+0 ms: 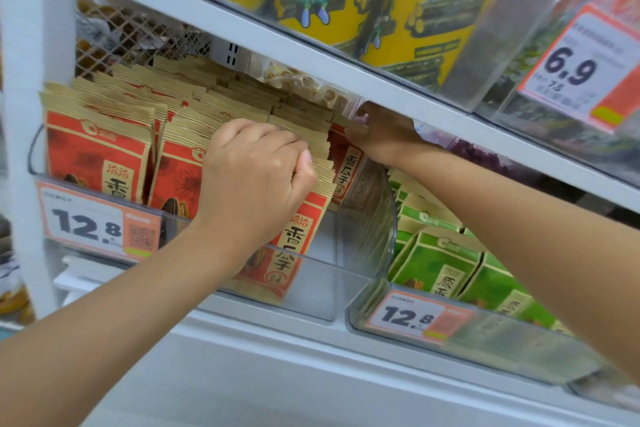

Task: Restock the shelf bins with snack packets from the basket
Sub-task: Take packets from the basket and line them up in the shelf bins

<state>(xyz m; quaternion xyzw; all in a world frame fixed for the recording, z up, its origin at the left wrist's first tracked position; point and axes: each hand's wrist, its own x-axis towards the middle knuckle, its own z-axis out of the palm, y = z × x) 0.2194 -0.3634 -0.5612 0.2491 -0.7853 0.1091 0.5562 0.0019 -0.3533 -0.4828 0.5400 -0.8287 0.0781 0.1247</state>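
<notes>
Left hand [256, 180] curls over the tops of the red packets [176, 180], seemingly holding the row aside. Just right of it, right hand [384, 133] pinches one packet [346, 163], likely seating it in the clear bin [367, 229].

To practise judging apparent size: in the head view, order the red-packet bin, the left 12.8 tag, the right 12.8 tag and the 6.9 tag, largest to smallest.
1. red-packet bin
2. 6.9 tag and left 12.8 tag: look alike, and the frame edge cuts the 6.9 tag, so unranked
3. right 12.8 tag
</notes>
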